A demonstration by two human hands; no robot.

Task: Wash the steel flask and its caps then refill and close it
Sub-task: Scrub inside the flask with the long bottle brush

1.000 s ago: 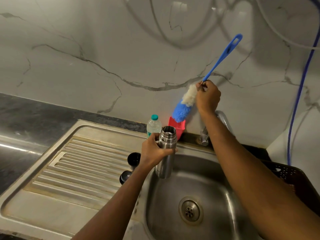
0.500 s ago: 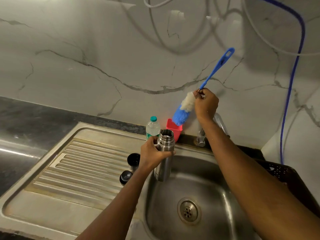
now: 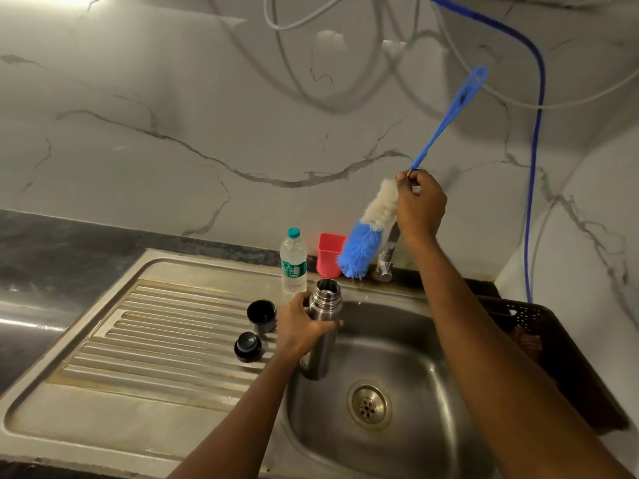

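Note:
My left hand grips the open steel flask upright at the left edge of the sink basin. My right hand holds a long bottle brush by its blue handle, tilted, its blue and white bristles just above and right of the flask's mouth. Two black caps stand on the drainboard: the cup cap and the smaller stopper cap, both left of the flask.
A small plastic water bottle and a red cup stand at the sink's back rim, next to the tap. A dark basket sits right of the basin. Wires and a blue hose hang on the marble wall.
The brush has left the red cup and moved right and down toward the flask's mouth. My left hand keeps the flask in the same place.

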